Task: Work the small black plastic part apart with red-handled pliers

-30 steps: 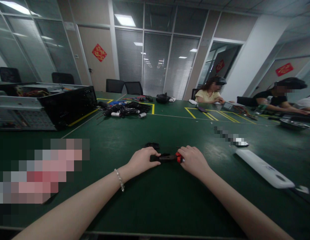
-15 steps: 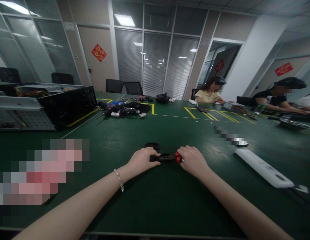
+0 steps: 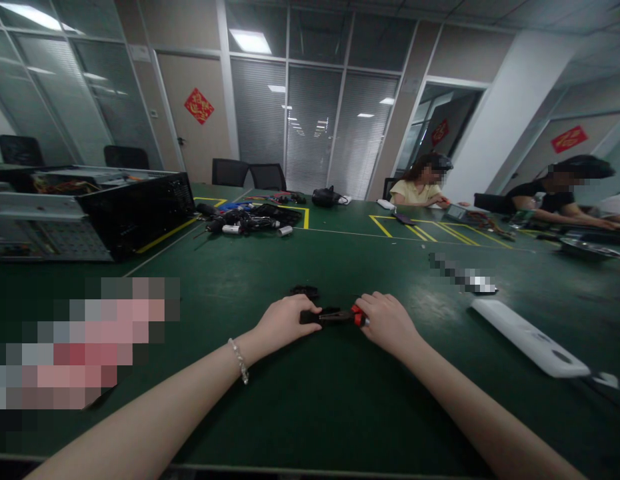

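From where I stand, the green bench (image 3: 310, 407) carries everything, its near edge running just in front of the person. Toward its left end sits a computer case (image 3: 150, 217), well apart from the work and no likely hazard. A tangle of cables (image 3: 255, 217) lies nearer the far edge. Off to the right, set back from the near edge, is a white power strip (image 3: 530, 337); I'd judge a wide swing of the right forearm could knock it.

The left hand (image 3: 283, 320) is narrowed, thumb against fingers, pinching a black piece. The right hand (image 3: 390, 320) is wrapped round red-handled pliers (image 3: 351, 316), midway along and back from the near edge, tips pointing at the left hand. That's my worry: if the tips slip, the thumb could be nipped.

The black piece (image 3: 310, 317) has only a short grip on it, so a hard pull or twist might jerk it loose or crack it. I can't tell whether the tips actually bite it.
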Demonstrator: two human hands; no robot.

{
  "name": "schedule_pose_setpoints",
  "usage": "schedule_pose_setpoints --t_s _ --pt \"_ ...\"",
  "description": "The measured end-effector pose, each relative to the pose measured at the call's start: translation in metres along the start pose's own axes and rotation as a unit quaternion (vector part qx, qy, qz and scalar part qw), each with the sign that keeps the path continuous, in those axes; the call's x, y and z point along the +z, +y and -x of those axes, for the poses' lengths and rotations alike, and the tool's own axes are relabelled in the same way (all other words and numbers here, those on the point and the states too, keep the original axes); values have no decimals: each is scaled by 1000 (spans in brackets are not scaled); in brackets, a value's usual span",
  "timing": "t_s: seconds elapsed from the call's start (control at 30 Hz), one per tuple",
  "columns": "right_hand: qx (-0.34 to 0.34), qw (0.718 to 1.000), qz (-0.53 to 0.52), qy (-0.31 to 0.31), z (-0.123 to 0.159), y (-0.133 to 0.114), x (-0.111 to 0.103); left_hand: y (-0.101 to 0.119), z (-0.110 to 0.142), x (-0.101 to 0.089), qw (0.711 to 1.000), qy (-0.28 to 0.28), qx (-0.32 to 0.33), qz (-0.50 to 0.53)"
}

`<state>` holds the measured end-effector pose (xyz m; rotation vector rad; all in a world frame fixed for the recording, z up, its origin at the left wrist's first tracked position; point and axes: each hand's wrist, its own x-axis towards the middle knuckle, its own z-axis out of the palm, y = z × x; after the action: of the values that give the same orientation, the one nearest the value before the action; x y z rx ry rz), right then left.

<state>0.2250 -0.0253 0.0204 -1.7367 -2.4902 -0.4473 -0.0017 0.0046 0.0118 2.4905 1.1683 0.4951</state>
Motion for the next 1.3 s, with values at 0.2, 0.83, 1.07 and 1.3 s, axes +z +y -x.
schedule_pose_setpoints --t_s 0.2,0.83,1.07,1.3 --pt "-3 1000 0 2 0 0 0 0 -1 2 1000 -4 -9 -4" --pt "-1 1000 8 -4 0 1 0 3 0 -1 1000 -6 -5 -2" --pt "-8 1000 2 14 0 2 4 0 -1 1 1000 5 0 0" --pt "-3 1000 -2 11 1 1 3 1 0 0 1000 1 0 4"
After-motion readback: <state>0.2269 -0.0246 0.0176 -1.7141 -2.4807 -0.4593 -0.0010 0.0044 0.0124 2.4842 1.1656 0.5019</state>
